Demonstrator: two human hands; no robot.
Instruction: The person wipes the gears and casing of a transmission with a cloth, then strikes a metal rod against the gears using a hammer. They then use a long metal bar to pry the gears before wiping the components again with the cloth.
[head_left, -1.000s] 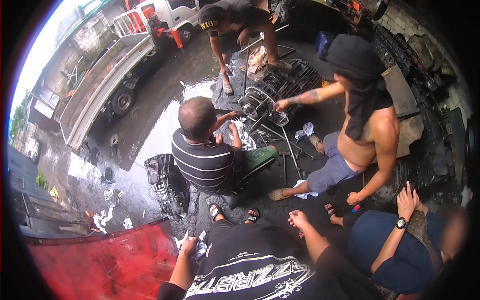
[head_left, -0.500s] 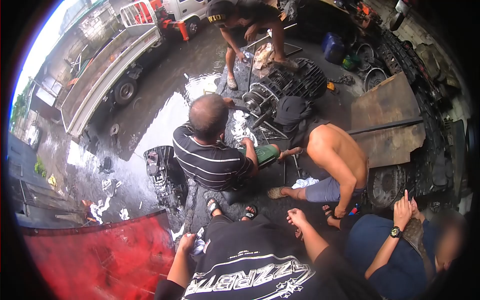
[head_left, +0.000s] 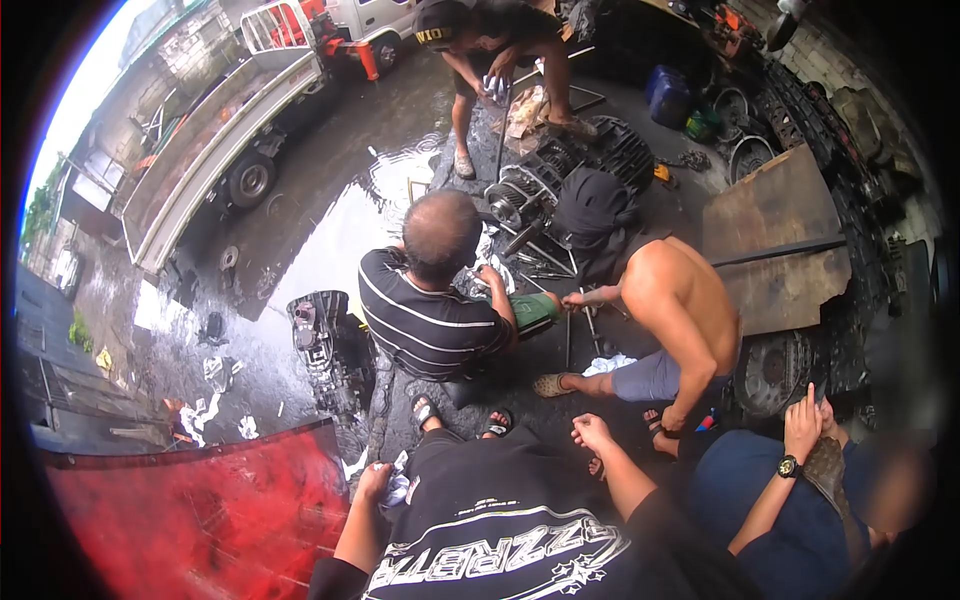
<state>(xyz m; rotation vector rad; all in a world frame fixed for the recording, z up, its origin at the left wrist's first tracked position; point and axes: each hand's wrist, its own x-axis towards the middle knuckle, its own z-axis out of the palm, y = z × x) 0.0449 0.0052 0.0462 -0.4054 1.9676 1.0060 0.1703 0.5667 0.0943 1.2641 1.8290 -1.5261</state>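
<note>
My left hand [head_left: 375,484] is closed around a crumpled white rag [head_left: 398,484] beside my black shirt, low in the view. My right hand [head_left: 592,432] hangs in front of me at the other side, fingers curled in, and no object shows in it. Ahead of me a person in a striped shirt [head_left: 425,318] sits with their back to me. To the right a shirtless person [head_left: 682,300] bends forward, one hand near a metal rod [head_left: 590,322]. Beyond them lies a greasy gear assembly [head_left: 515,203], partly hidden by heads.
A metal transmission housing [head_left: 328,345] stands on the wet ground at left, near a red panel [head_left: 200,510]. A flatbed truck [head_left: 225,130] is parked behind. Brown board [head_left: 775,235] leans at right. Close on my right sits a person in blue [head_left: 755,485].
The striped-shirt person has leaned right, towards the gear assembly. The far person in black has brought both hands together higher up. The shirtless person has shifted slightly; my hands stay nearly still.
</note>
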